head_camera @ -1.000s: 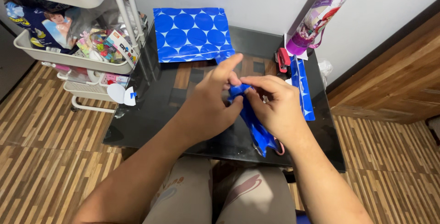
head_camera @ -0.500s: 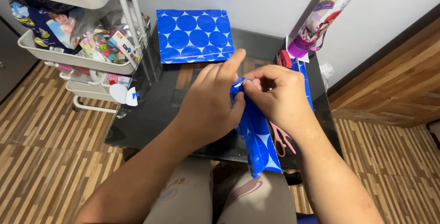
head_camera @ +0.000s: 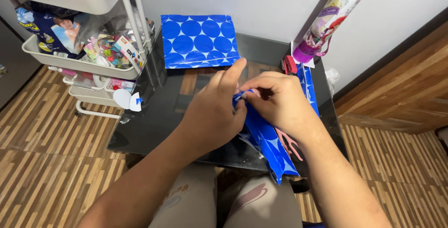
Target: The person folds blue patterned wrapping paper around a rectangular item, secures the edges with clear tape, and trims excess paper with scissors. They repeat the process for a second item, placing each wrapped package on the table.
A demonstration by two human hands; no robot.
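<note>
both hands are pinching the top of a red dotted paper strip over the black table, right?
Not quite: the paper strip is blue with dots, not red, as the head view shows. The rest holds: the left hand and right hand both pinch its top end over the black table.

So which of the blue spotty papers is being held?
The folded blue strip between both hands, left hand and right hand. The flat blue sheet by the wall lies untouched.
</note>
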